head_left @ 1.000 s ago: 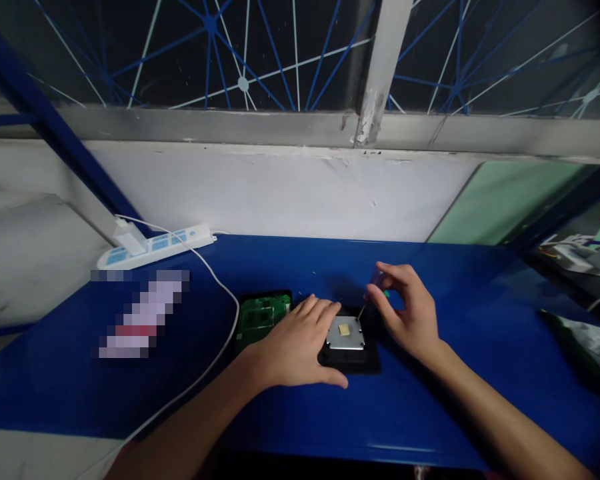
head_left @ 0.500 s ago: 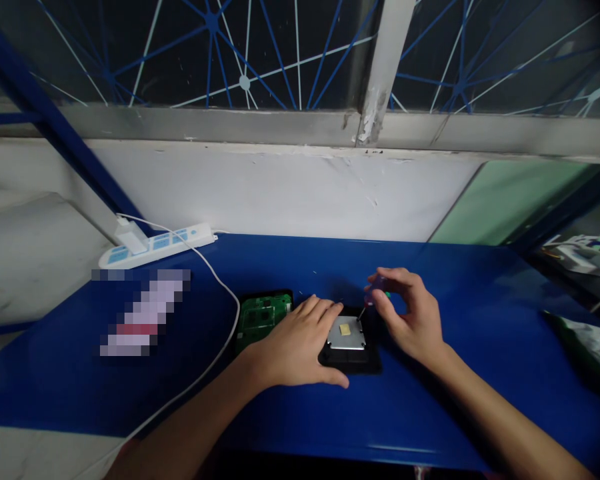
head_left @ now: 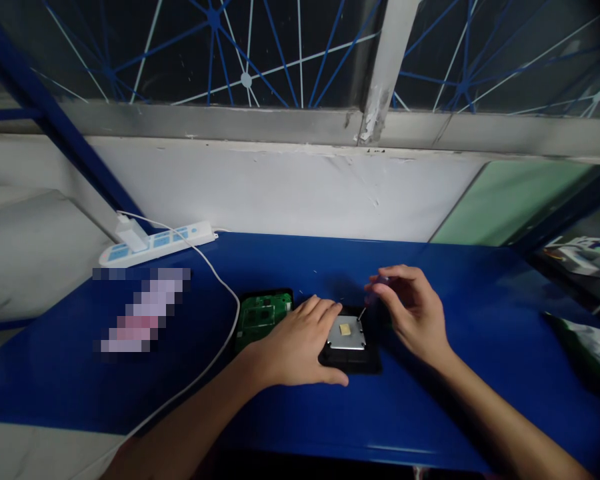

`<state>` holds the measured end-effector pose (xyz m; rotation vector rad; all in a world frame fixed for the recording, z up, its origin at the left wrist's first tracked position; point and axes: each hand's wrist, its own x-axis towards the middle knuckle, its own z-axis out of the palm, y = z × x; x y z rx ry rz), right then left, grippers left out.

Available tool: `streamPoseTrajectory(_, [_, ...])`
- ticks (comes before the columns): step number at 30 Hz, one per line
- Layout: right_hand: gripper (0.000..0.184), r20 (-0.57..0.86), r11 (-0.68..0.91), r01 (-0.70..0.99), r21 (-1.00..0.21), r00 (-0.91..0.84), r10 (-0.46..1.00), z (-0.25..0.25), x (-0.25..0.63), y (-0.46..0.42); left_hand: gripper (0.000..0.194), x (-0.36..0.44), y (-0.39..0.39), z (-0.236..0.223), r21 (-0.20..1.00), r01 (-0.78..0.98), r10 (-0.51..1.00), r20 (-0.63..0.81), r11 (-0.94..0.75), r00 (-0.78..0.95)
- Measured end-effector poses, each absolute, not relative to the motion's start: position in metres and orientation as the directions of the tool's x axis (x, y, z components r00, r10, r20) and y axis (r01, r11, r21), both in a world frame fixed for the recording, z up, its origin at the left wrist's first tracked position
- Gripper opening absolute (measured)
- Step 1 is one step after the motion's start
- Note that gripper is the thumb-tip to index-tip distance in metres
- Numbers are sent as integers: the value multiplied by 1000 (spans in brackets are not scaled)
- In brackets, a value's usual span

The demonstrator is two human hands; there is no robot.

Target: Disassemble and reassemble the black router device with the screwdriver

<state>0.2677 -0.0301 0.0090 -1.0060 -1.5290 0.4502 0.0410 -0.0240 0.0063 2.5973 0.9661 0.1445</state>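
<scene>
A black plastic casing half (head_left: 353, 363) lies on the blue table, with a silver metal plate (head_left: 353, 341) set in it. On the plate sits a small yellowish pad (head_left: 345, 329). My left hand (head_left: 297, 343) rests flat across the casing's left side, fingers stretched out and thumb apart, hiding part of it. Between thumb and fingers my right hand (head_left: 420, 313) grips a screwdriver (head_left: 379, 283) with a purplish handle. Its thin shaft slants down to the plate's upper right corner. Left of the casing, a green circuit board (head_left: 263, 313) in a black shell is partly covered by my left hand.
A white power strip (head_left: 180, 239) with a plugged-in charger (head_left: 131, 233) stands at the back left. Its white cable (head_left: 215, 270) runs down past the circuit board. A blurred-out pinkish item (head_left: 147, 310) lies left. A dark green and silvery bag (head_left: 590, 347) is at the right edge.
My right hand has shifted slightly and its fingers have turned around the screwdriver handle. The screwdriver tip stays at the same corner, and my left hand has not moved.
</scene>
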Motion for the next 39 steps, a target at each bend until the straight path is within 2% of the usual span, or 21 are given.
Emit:
streamPoseTrajectory(4, [27, 549, 526, 293, -798, -7, 836, 10, 268, -32, 109, 41, -24, 9, 381, 607, 647, -29, -697, 762])
streamPoseTrajectory(7, [22, 579, 568, 259, -781, -43, 814, 8, 268, -32, 107, 41, -24, 8, 382, 599, 643, -15, -704, 765])
streamPoseTrajectory(13, [13, 648, 614, 285, -736, 34, 761, 7, 268, -30, 112, 40, -24, 5, 375, 603, 645, -19, -704, 764])
streamPoseTrajectory(18, [25, 576, 545, 296, -784, 22, 817, 7, 268, -33, 108, 40, -25, 6, 368, 603, 645, -12, -708, 764])
streamPoseTrajectory(21, [19, 629, 604, 304, -737, -20, 777, 5, 270, -32, 109, 40, -25, 3, 361, 595, 640, 8, -718, 768])
streamPoseTrajectory(25, [17, 705, 653, 395, -647, -17, 709, 6, 272, -31, 111, 39, -24, -1, 356, 585, 630, 17, -729, 776])
streamPoseTrajectory(32, [30, 591, 550, 352, -757, 11, 807, 6, 267, -35, 112, 40, -25, 4, 353, 607, 644, -17, -712, 765])
streamPoseTrajectory(39, [31, 625, 582, 398, -710, -27, 780, 4, 267, -34, 112, 41, -25, 5, 349, 608, 645, -14, -713, 764])
